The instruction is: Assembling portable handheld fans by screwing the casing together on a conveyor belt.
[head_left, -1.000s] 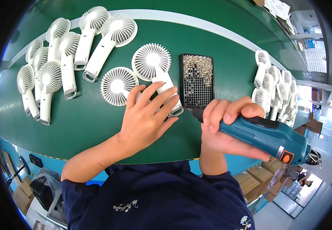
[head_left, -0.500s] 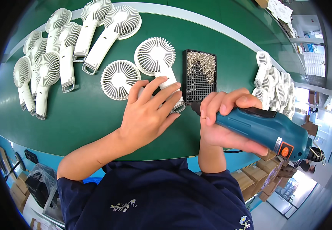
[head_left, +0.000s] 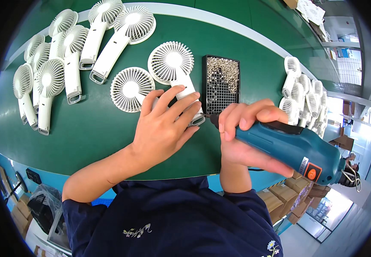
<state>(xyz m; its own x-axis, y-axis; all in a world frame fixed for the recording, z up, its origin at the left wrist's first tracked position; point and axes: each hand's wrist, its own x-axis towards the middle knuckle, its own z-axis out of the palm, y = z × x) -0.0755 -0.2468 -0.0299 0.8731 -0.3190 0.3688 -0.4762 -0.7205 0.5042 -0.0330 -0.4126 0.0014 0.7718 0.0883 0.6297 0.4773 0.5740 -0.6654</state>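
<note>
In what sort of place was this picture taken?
Probably an assembly workshop: many white plastic handheld fans, a black rectangular tray of small metal screws, and a blue-green electric screwdriver.

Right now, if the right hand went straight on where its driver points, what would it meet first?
The lower end of the fan handle under the left hand; the driver tip seems just beside it, though whether they touch is unclear.

Teal screwdriver (head_left: 288, 147) at white fan (head_left: 182, 77)
</note>
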